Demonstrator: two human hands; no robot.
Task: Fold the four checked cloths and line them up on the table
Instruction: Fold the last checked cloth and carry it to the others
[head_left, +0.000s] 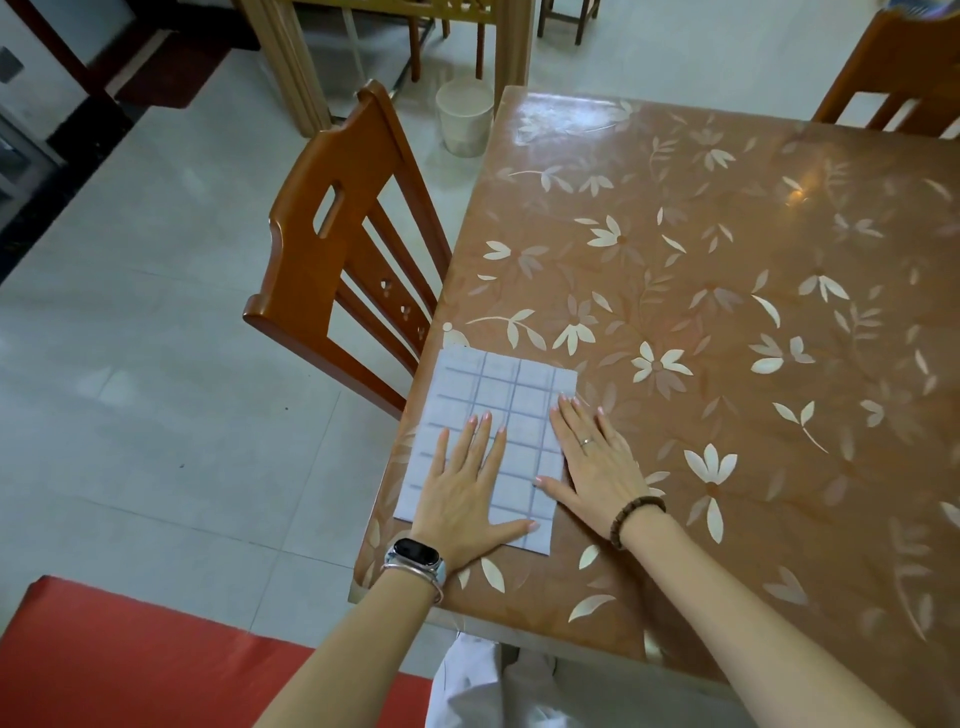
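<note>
One folded checked cloth (511, 395), pale lilac with darker grid lines, lies flat near the table's near left corner. My left hand (465, 488) rests flat on the cloth's near half with its fingers spread. My right hand (597, 462) lies flat along the cloth's right edge, fingertips on the cloth and palm on the table (727, 260). Neither hand grips anything. No other checked cloth is in view.
The brown table has a glossy flower-patterned top. A wooden chair (343, 270) stands close against its left side. Another chair (893, 73) stands at the far right. A white bin (464, 117) is on the floor beyond. A red surface (130, 660) lies at lower left.
</note>
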